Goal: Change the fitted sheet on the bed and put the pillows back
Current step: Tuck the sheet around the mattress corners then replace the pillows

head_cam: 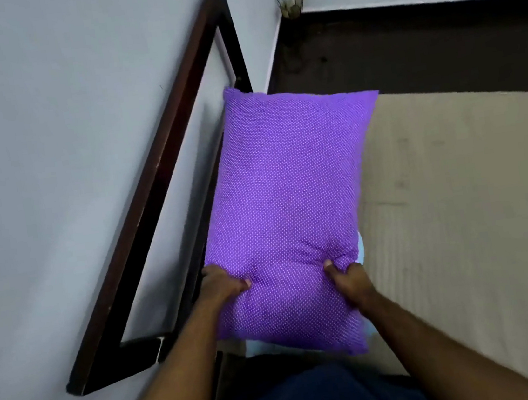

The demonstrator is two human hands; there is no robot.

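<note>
A purple pillow with small white dots [289, 196] lies lengthwise at the head end of the bed, beside the dark wooden headboard frame [161, 186]. My left hand [223, 283] grips its near left edge and my right hand [348, 277] grips its near right edge, thumbs pressed into the fabric. Under the pillow's near right corner a bit of light blue fabric [360, 248] shows. The bed surface [463, 208] to the right is beige and bare of any patterned sheet.
A pale wall [47, 126] stands close on the left behind the headboard. A dark floor strip [404, 49] runs along the bed's far side, with a small crown-shaped ornament [291, 2] in the corner.
</note>
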